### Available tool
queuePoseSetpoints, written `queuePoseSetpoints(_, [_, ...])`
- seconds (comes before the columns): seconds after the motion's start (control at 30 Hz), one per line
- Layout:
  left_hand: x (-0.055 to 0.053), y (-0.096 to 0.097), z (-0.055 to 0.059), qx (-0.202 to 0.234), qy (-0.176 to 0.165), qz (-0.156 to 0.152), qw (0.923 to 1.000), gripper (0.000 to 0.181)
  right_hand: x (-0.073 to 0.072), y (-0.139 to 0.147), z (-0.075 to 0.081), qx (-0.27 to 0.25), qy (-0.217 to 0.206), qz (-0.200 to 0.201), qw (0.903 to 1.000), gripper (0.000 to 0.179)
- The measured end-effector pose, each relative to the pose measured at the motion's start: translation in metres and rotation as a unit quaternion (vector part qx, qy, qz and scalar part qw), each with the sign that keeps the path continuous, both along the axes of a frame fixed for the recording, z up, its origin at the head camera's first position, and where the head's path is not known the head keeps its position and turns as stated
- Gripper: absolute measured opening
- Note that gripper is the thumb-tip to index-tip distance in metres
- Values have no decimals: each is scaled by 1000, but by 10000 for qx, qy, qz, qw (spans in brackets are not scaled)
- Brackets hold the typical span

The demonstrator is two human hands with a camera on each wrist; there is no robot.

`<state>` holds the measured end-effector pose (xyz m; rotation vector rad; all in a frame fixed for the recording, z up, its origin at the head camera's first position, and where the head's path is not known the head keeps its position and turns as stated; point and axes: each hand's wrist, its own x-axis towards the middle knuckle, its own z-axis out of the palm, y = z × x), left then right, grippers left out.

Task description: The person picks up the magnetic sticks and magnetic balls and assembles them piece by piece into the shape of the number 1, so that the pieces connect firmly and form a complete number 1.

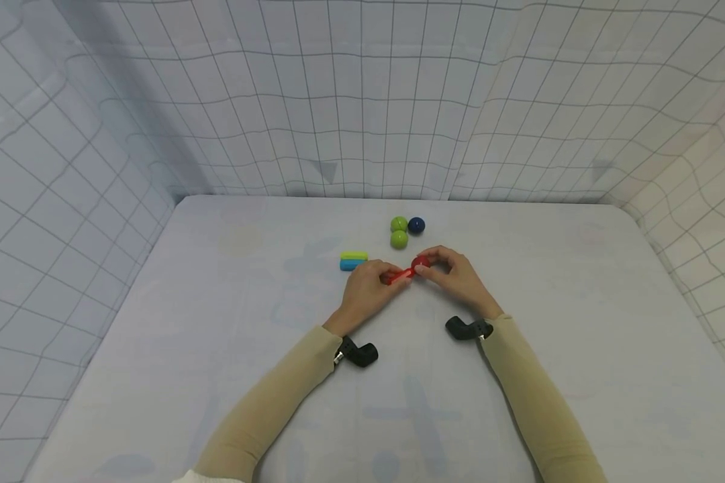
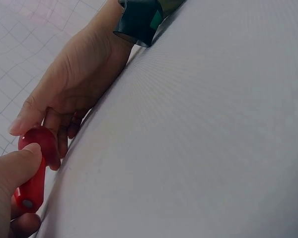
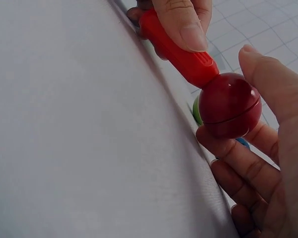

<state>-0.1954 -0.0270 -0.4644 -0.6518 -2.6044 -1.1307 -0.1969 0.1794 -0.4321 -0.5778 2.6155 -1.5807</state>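
Note:
A short red rod (image 1: 401,276) is pinched between the thumb and fingers of my left hand (image 1: 365,288). At the rod's far end sits a glossy dark red ball (image 3: 228,106), touching it. My right hand (image 1: 459,278) is around this ball, its fingertips at the underside. In the right wrist view the right thumb (image 3: 268,74) is straight, its tip lifted off the ball. The left wrist view shows a grey round spot on the near end of the rod (image 2: 30,191).
Beyond the hands lie two green balls (image 1: 399,239) and a dark blue ball (image 1: 416,225). A yellow-green rod (image 1: 354,255) and a blue rod (image 1: 352,265) lie side by side behind the left hand. White gridded curtains surround the white table (image 1: 248,402).

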Motion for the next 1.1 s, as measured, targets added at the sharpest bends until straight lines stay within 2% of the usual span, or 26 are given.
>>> queuePoseSetpoints(0.23, [2, 1, 0, -32, -145, 45, 9999, 28, -15, 7, -31, 21, 70, -67, 10000, 27])
queuePoseSetpoints(0.77, [0, 0, -1, 244, -92, 15, 9997, 30, -18, 9, -33, -180, 36, -196, 9996, 28])
queuePoseSetpoints(1.1, [0, -1, -2, 360, -121, -8, 9993, 28, -18, 10, -34, -380, 195, -360, 9984, 29])
